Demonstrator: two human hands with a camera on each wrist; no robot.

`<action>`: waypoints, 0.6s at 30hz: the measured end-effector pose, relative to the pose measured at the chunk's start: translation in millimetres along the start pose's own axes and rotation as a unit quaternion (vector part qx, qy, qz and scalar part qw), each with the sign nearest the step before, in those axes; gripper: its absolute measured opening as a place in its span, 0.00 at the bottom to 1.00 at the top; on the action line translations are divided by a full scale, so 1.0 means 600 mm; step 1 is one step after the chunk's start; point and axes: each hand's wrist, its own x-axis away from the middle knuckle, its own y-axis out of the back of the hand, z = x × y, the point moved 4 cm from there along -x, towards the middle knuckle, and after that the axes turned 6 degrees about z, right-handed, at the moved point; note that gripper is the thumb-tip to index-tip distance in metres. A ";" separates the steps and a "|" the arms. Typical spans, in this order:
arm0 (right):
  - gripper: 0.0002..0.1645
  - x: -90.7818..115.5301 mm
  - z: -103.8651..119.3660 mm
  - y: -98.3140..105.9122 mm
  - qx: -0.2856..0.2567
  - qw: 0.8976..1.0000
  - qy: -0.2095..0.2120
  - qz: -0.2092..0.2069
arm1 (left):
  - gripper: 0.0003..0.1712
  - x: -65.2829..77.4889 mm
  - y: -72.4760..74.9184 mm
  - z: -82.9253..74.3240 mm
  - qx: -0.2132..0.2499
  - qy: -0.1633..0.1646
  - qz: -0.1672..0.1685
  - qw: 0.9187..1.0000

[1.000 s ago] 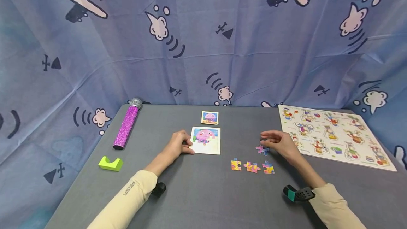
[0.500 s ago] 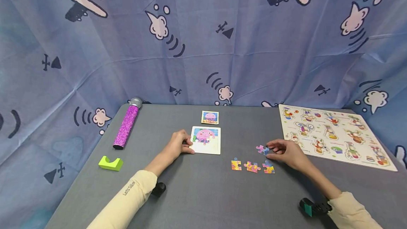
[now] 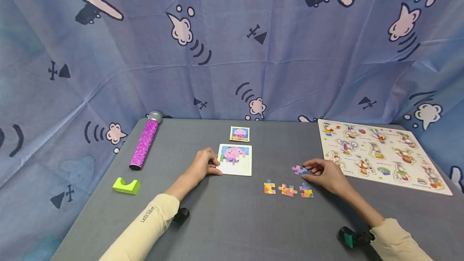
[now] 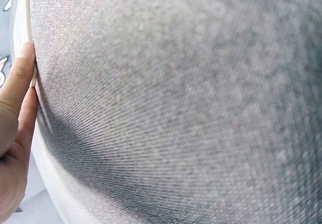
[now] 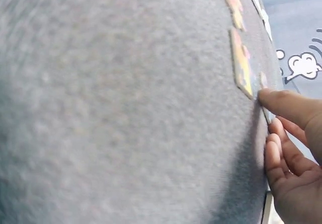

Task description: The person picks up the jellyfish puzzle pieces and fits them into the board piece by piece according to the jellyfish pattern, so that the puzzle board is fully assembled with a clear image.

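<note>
My left hand [image 3: 200, 167] pinches the left edge of a square white puzzle tray [image 3: 237, 169]. The tray's upper part carries fitted pieces of a pink jellyfish picture; its lower part shows bare white. In the left wrist view, thumb and finger meet at the tray's edge [image 4: 26, 22]. Over to the right, my right hand [image 3: 328, 176] pinches the blue end of a pink and blue jigsaw piece [image 3: 298, 169] with thumb and index finger. The right wrist view shows this piece edge-on, mostly hidden by the fingers. Three yellow-pink jigsaw pieces [image 3: 287, 190] lie in a row just nearer.
A small jellyfish picture card [image 3: 239, 134] lies behind the tray. At left are a purple glitter microphone [image 3: 145, 144] and a lime-green notched block [image 3: 126, 187]. A large white animal picture board [image 3: 386, 155] lies right, close behind my right hand. A patterned curtain [image 3: 224, 51] hangs behind the grey table.
My right hand has come down and nearer from above the pink and blue jigsaw piece, and its thumb and index finger now close on its right end. The left hand stays on the tray.
</note>
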 end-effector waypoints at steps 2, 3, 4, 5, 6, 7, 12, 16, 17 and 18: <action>0.17 0.000 0.000 0.003 -0.012 1.000 0.001 0.009 | 0.15 0.000 0.000 0.001 0.002 -0.001 0.000 1.000; 0.18 -0.001 0.000 0.005 -0.026 1.000 0.001 0.015 | 0.15 0.000 0.000 0.001 0.001 -0.003 -0.001 1.000; 0.19 -0.001 -0.001 0.007 -0.043 0.999 0.001 0.022 | 0.15 -0.001 0.000 0.002 0.001 -0.005 -0.002 1.000; 0.19 -0.001 -0.002 0.009 -0.061 0.998 0.001 0.030 | 0.15 -0.001 0.000 0.003 0.001 -0.008 -0.004 1.000; 0.20 -0.002 -0.004 0.011 -0.082 0.996 -0.001 0.038 | 0.15 -0.001 0.000 0.003 0.000 -0.009 -0.005 1.000; 0.21 -0.002 -0.006 0.013 -0.102 0.994 -0.004 0.045 | 0.15 -0.001 -0.001 0.004 -0.002 -0.012 -0.006 1.000; 0.27 -0.004 -0.021 0.014 -0.180 0.980 -0.044 0.066 | 0.15 -0.002 -0.002 0.007 -0.009 -0.008 -0.001 1.000; 0.30 -0.002 -0.032 0.010 -0.244 0.966 -0.061 0.064 | 0.15 -0.001 -0.002 0.005 -0.012 -0.010 0.007 1.000; 0.30 -0.003 -0.034 0.009 -0.257 0.962 -0.061 0.063 | 0.15 0.000 -0.002 0.005 -0.012 -0.010 0.007 1.000; 0.30 -0.003 -0.034 0.009 -0.263 0.961 -0.064 0.061 | 0.15 0.000 -0.002 0.005 -0.012 -0.012 0.007 1.000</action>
